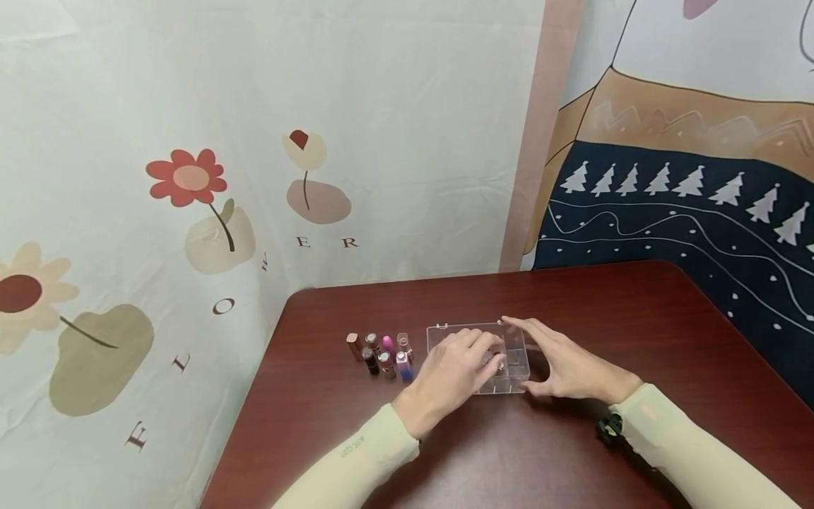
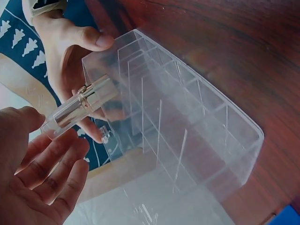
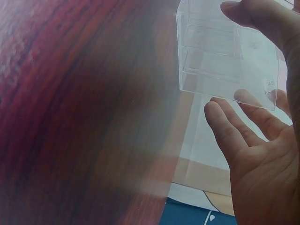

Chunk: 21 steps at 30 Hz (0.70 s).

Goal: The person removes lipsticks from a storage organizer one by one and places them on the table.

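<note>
A clear plastic divided box (image 1: pixel 518 365) stands on the table, its compartments showing in the left wrist view. My left hand (image 1: pixel 453 364) is over the box and pinches a lipstick (image 2: pixel 70 112) between thumb and fingers. The lipstick has a clear, see-through case with a gold-toned band, and its far end points at the compartments. At the box's right end, my right hand (image 1: pixel 566 362) holds it, thumb at the near corner and fingers round the far one. In the head view the left hand hides part of the box.
Left of the box stands a close group of several lipsticks, among them a pink one (image 1: pixel 388 344), a black one (image 1: pixel 371 363) and a blue-purple one (image 1: pixel 404 369). The dark red wooden table (image 1: pixel 356 438) meets a flower-printed cloth (image 1: pixel 407 141) at its back edge.
</note>
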Available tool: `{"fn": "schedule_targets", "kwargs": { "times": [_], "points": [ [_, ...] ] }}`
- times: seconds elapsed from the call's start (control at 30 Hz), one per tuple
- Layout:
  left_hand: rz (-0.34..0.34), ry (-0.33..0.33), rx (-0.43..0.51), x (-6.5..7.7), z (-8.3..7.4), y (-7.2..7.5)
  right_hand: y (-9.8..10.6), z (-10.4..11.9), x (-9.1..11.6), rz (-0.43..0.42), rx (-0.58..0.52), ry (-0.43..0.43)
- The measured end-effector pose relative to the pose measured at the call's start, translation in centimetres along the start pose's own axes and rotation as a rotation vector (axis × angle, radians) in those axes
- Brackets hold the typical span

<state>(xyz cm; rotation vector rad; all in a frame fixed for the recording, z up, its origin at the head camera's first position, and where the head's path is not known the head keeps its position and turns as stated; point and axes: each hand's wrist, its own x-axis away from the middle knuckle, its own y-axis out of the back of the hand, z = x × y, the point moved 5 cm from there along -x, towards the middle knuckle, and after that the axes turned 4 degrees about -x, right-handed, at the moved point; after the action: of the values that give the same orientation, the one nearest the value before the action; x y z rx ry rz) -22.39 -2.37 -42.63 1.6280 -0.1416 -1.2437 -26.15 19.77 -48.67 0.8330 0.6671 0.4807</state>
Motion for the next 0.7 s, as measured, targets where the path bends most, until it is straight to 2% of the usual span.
{"fn": "schedule_targets", "kwargs": {
  "times": [0.2, 0.7],
  "points": [
    [-0.002, 0.017, -0.026, 0.5, 0.8, 0.7, 0.0, 0.0, 0.0, -0.009, -0.004, 0.009],
    [0.006, 0.083, -0.003, 2.5, 3.5, 2.7, -0.1, 0.0, 0.1, -0.003, -0.043, 0.01]
  ]
}}
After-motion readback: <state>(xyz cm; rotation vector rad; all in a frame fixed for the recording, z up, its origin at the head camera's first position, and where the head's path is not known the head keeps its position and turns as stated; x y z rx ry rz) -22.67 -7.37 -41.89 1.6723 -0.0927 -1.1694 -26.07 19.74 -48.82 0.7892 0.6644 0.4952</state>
